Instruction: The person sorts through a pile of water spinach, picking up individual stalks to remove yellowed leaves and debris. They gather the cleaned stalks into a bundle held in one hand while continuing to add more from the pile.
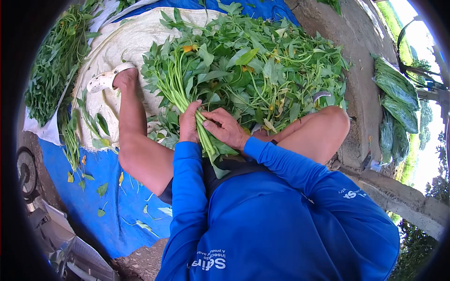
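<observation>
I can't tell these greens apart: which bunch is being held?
The leafy bunch in the left hand, its stems touched by the right hand; the loose heap and far-left pile lie unheld.

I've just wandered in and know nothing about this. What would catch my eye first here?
Probably the big heap of green leaves spread before the seated person, with a few yellowed leaves among it. Next, the bunch of long pale stems at the centre, gripped in the left hand, with the right hand close against it. Then the bright blue shirt filling the bottom of the view.
</observation>
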